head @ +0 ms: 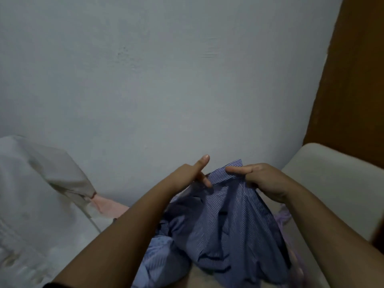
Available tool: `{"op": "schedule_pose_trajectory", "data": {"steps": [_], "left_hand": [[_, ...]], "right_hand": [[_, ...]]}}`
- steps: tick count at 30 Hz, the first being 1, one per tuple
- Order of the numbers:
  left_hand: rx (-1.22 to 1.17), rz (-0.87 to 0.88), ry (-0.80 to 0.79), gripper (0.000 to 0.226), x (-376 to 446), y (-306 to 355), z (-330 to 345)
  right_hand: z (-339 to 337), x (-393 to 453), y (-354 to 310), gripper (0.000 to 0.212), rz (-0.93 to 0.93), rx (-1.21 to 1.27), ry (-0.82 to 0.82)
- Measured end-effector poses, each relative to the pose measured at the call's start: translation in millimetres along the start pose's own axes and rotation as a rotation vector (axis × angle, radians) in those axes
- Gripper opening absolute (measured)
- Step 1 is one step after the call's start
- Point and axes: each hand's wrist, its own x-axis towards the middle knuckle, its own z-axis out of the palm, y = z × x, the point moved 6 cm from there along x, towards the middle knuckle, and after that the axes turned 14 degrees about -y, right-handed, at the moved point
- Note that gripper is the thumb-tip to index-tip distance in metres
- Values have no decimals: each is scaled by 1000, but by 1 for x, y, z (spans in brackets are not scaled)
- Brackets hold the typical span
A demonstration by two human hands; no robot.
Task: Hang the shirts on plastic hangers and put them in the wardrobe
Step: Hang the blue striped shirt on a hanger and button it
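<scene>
Two hands have the striped shirt [224, 221] lifted by its collar over the bed [324, 173], with more shirts [158, 254] heaped below it, probably to find the neck opening before a hanger goes in; no hanger or wardrobe in view yet. Right hand [264, 181] is curled tight, pinching the collar edge under its thumb, while the left hand [193, 173] is mostly open, index finger straight out, lower fingers just touching the collar. Farther left there's a white cloth [41, 183] by the wall [166, 80].
</scene>
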Motion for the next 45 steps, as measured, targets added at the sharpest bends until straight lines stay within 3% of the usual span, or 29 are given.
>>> {"op": "schedule_pose_trajectory", "data": {"steps": [8,12,18,22,24,28,36,45], "left_hand": [[-48,153,52,94,-21,77,-8],[116,108,3,98,-33,96,-4],[306,-46,-36,91,-40,68,18],[263,-129,-28,85,-43,34,11],[217,-120,23,82,-50,28,4],[246,-101,63,50,-64,24,-10],[714,-54,302,48,-110,70,-57],[762,85,634,40,-204,195,-97]], "right_hand": [[-14,-33,-35,28,-99,124,-6],[-29,-45,-58,30,-176,115,116],[-61,-69,-89,36,-242,39,259],[-86,-94,-91,36,-240,44,331],[-92,-105,-89,35,-228,42,343],[-94,-121,-84,35,-208,48,352],[-81,-141,-93,35,-233,-50,364],[-74,-164,-147,51,-434,-170,483]]}}
